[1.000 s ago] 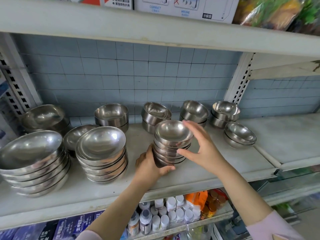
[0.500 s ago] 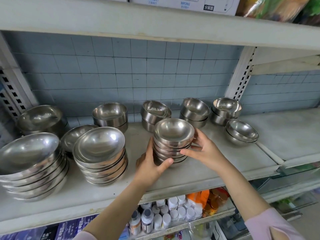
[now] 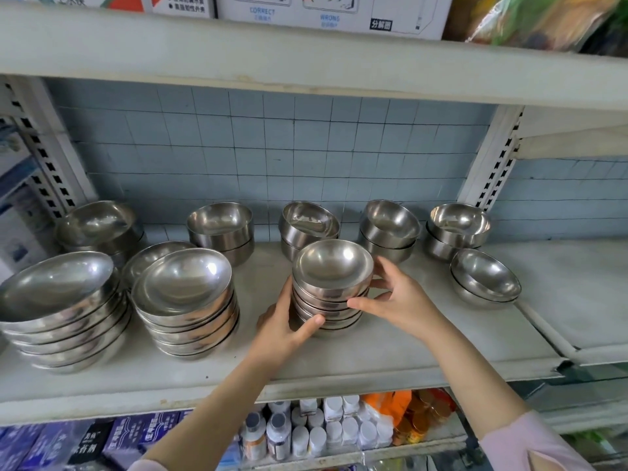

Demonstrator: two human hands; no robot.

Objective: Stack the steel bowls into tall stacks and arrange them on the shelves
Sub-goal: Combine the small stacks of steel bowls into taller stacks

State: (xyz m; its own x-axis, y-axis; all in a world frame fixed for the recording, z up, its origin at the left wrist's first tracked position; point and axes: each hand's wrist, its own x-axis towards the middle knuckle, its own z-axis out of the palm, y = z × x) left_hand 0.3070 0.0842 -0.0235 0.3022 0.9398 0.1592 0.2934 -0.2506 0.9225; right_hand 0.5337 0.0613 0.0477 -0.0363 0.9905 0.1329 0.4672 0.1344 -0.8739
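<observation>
Head view: a stack of small bowls [image 3: 331, 283] stands on the shelf [image 3: 373, 355], about midway along it, between the front and back edges. The left hand [image 3: 285, 322] grips the stack's lower left side, thumb curled across the front. The right hand [image 3: 397, 300] holds its right side, thumb and fingers curled round the upper bowls. Two stacks of wider bowls [image 3: 183, 294] sit toward the shelf's left end, and short piles [image 3: 389, 229] line the back edge.

White bottles [image 3: 334, 426], blue boxes [image 3: 129, 436] and orange packets [image 3: 390, 402] sit below; a printed carton [image 3: 329, 11] sits above.
</observation>
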